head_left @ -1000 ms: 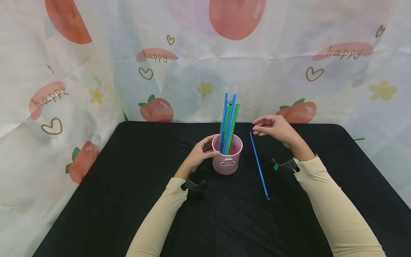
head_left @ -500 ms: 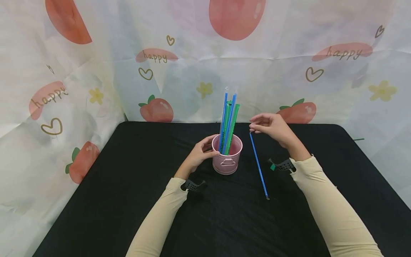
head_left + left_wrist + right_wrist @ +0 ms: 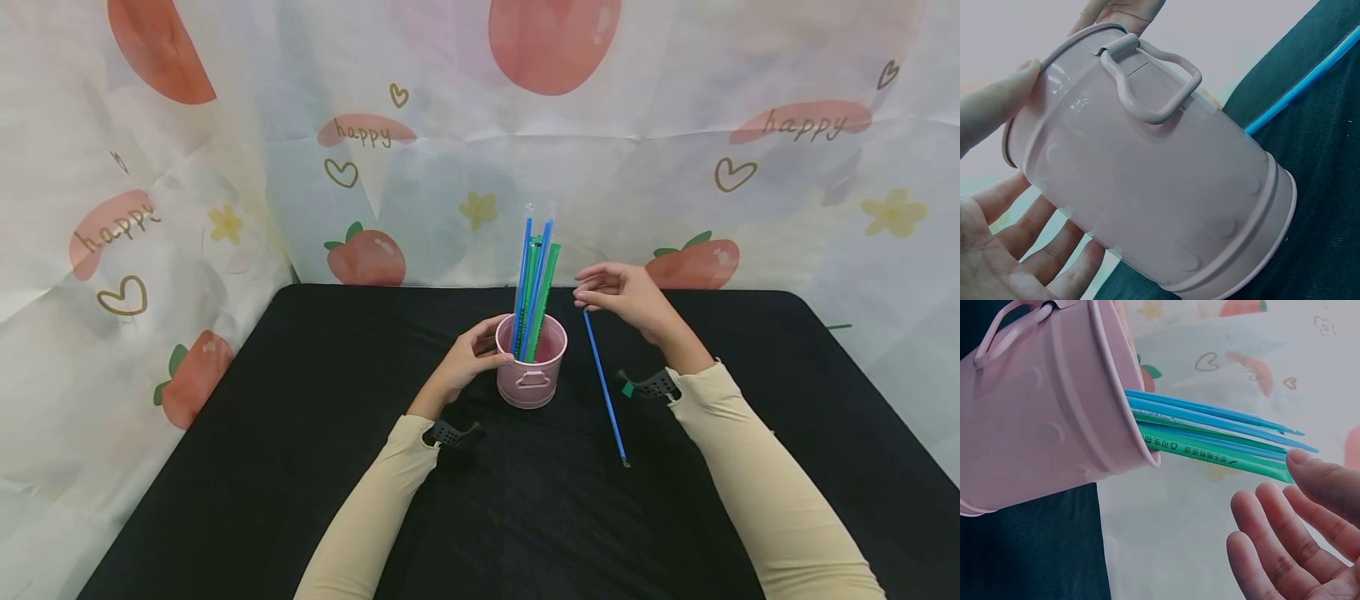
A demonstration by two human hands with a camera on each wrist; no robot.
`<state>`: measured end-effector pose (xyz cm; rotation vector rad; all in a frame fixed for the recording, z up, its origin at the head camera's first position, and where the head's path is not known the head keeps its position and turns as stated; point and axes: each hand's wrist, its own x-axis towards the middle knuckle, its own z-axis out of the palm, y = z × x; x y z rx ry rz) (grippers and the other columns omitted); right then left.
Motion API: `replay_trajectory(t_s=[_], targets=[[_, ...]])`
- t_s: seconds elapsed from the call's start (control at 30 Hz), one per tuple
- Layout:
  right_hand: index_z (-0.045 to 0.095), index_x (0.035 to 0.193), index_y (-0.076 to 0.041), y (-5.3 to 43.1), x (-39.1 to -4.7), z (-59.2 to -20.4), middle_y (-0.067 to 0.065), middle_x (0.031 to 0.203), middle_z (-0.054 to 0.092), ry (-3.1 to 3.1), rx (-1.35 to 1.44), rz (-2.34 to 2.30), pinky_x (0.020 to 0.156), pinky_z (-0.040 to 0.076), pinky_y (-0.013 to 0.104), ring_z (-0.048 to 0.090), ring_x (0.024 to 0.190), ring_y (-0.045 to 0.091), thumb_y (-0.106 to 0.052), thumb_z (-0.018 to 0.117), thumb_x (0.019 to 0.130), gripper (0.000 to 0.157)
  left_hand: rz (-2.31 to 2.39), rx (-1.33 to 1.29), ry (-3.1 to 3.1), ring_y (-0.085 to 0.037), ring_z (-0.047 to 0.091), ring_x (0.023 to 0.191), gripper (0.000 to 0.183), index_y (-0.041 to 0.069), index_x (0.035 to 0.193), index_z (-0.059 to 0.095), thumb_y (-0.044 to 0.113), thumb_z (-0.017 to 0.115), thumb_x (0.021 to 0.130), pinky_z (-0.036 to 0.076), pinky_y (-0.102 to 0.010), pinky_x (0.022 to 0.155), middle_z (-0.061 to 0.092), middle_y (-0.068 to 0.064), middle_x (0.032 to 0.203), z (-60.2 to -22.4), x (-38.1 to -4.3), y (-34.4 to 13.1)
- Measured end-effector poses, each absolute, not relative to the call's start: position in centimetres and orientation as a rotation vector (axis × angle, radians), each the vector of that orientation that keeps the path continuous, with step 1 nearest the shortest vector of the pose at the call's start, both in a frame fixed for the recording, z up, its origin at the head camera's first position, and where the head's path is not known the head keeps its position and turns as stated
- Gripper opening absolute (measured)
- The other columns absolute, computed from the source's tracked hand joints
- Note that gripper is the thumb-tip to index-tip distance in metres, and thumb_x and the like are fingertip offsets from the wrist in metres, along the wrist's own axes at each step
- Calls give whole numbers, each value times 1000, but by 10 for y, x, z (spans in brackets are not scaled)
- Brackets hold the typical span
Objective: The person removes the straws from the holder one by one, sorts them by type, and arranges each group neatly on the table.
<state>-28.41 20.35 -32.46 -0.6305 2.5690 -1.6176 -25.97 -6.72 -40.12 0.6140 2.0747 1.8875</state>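
A pink bucket (image 3: 527,385) with small side handles stands upright on the black table. Blue straws (image 3: 522,275) and green straws (image 3: 551,267) lean out of it, some in clear wrappers. My left hand (image 3: 467,364) grips the bucket's rim from the left, thumb at the near side, as the left wrist view also shows. To the right, my right hand (image 3: 618,293) holds nothing; its fingers are loosely bent beside the straw tops in the right wrist view (image 3: 1291,550). One blue straw (image 3: 606,387) lies on the table, its far end just below the right fingertips.
The black-covered table (image 3: 300,500) reaches back to a white curtain (image 3: 442,183) printed with fruit, hearts and flowers. Each wrist wears a dark strap (image 3: 450,432), and the sleeves are pale yellow. Another stretch of the curtain (image 3: 45,358) hangs along the left side.
My right hand has drifted a little to the left, over the loose straw's far end, towards the bucket. The left hand, the bucket and the loose straw stay where they were.
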Motion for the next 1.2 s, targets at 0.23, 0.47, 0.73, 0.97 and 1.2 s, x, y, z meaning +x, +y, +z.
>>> replay_trajectory(t_s=[0.23, 0.47, 0.73, 0.97, 1.2], targets=[[54, 119, 6, 199, -286, -326, -16, 86, 65, 2551, -627, -1627, 73, 54, 17, 67, 80, 0, -13, 62, 90, 36, 1909, 625, 2091, -30, 40, 134, 60, 11, 143, 36, 4, 61, 89, 37, -44, 109, 42, -14, 145, -416, -269, -66], [53, 121, 7, 193, -286, -325, -9, 89, 67, 2525, -602, -1627, 73, 54, 17, 67, 82, 1, -12, 61, 91, 36, 1922, 661, 2095, -29, 43, 133, 60, 13, 142, 39, 15, 66, 88, 38, -45, 109, 45, -12, 143, -417, -269, -67], [54, 122, 6, 185, -288, -329, 18, 102, 67, 2542, -601, -1600, 74, 54, 17, 67, 82, 1, -11, 59, 91, 35, 1934, 676, 2082, -30, 43, 132, 81, 12, 142, 39, 46, 73, 77, 37, -43, 109, 45, -14, 142, -418, -270, -69], [54, 122, 7, 178, -291, -332, 30, 109, 62, 2524, -598, -1610, 73, 54, 18, 66, 80, -1, -9, 59, 91, 35, 1937, 657, 2085, -31, 43, 132, 63, 10, 142, 38, 20, 67, 87, 37, -44, 109, 44, -15, 143, -417, -270, -68], [54, 121, 7, 174, -291, -334, 29, 108, 63, 2521, -600, -1611, 72, 54, 18, 65, 78, -3, -8, 59, 91, 34, 1930, 644, 2083, -32, 42, 132, 60, 10, 143, 37, 7, 63, 88, 38, -45, 108, 43, -16, 143, -416, -269, -67]])
